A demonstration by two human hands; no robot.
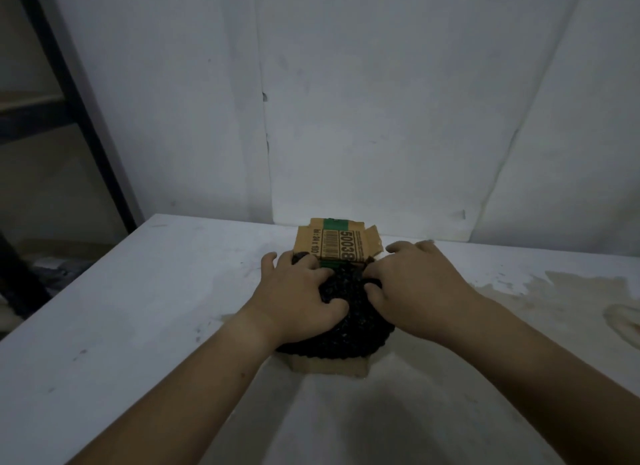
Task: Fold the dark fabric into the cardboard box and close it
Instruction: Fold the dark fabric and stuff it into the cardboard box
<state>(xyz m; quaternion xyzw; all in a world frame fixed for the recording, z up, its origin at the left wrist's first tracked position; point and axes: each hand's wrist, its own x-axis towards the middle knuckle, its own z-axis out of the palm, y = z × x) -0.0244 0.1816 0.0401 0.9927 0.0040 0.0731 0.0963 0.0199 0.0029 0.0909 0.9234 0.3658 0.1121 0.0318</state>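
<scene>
Two bare forearms reach in from the near edge of the pale, scuffed worktop point(138, 309) and meet over the task's things.

The left hand point(298, 291) grips the bundle of dark knitted fabric point(346, 329). Its fingers point(311, 276) are curled over the bundle's far left side and its thumb is dug into the top.

Between and under both sets of fingers the dark knitted fabric sits heaped on the small brown cardboard box point(329, 367). It bulges well above the rim and spills over the near side, so only a strip of the box's near wall shows. Just beyond the fingertips the printed flap with a green band and barcode point(337, 245) lies open, tipped away.

The right hand point(419, 284) mirrors the left. Its fingers point(375, 274) are bent into the fabric at the far right and its thumb is tucked against the bundle.

The fabric looks not yet seated. To do this step well, both hands should press downward and inward together. That would roll the overhang by the wrists under the palms until it drops inside the walls. One hand should then hold the bundle flat while the other reaches past its fingertips for the flap. Springy knit may rebound, and loose edges could jam the flap.

A tan stain point(554, 284) marks the worktop to the right of the right fingers.
</scene>
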